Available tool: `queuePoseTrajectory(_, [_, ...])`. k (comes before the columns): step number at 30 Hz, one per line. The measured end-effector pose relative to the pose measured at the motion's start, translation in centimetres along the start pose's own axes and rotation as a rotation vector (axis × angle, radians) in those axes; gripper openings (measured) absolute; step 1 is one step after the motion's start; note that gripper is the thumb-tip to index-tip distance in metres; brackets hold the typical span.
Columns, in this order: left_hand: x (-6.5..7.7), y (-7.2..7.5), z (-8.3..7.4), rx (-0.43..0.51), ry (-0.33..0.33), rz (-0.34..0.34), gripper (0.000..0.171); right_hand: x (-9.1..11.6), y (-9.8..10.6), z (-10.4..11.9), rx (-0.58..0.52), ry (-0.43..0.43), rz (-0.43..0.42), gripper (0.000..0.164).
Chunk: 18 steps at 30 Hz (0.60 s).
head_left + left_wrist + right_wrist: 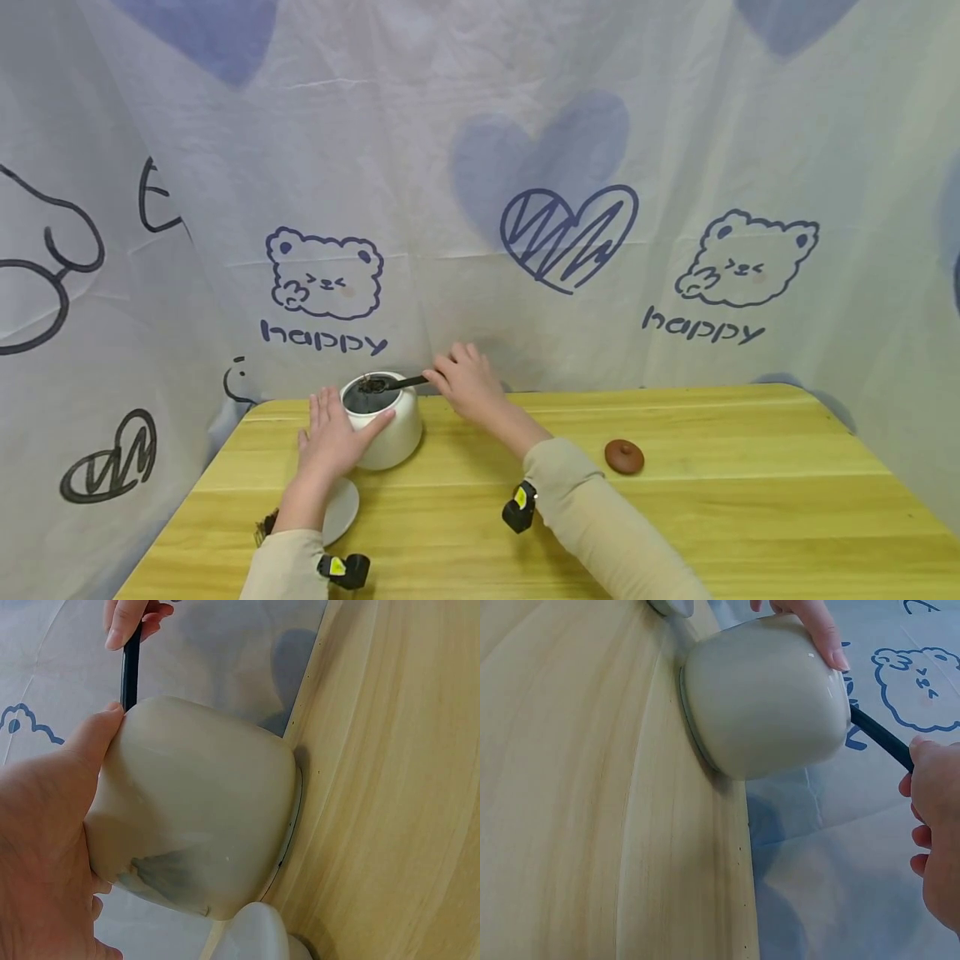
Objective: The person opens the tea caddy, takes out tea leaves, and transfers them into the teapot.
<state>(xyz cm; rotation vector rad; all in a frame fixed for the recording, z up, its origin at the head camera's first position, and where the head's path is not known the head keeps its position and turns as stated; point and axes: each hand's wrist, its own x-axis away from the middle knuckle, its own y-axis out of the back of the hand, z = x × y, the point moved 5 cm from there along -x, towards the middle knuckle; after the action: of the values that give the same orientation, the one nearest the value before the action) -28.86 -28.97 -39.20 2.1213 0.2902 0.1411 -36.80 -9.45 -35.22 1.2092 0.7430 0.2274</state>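
A rounded, off-white jar (397,442) stands upright and uncovered at the surface's (450,517) far left; a slim black scoop (407,382) bearing dark shreds (372,385) slants rightward from its mouth.

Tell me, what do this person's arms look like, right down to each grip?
The left sleeve and right sleeve are plain beige. Near each one's end sits a small black box with a yellow label. The left grip and right grip are bare, without gloves.

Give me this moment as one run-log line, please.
left hand: holds white jar; right hand: grips black scoop; scoop tip: at jar's mouth; knobbed brown lid: on wooden table
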Motion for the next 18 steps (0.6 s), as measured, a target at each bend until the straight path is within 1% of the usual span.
queuePoseTrajectory(4, [0.0, 0.0, 0.0, 0.002, -0.001, 0.004, 0.126, 0.0, 0.0, -0.1, -0.034, -0.003, 0.006, 0.032])
queuePoseTrajectory(10, [0.1, 0.1, -0.1, 0.003, 0.0, 0.008, 0.126, 0.3, 0.6, -0.3, -0.074, 0.001, -0.013, 0.031])
queuePoseTrajectory(18, [-0.1, 0.1, -0.1, -0.001, -0.003, 0.003, 0.126, 0.6, 1.6, -0.8, -0.121, 0.028, -0.07, 0.03])
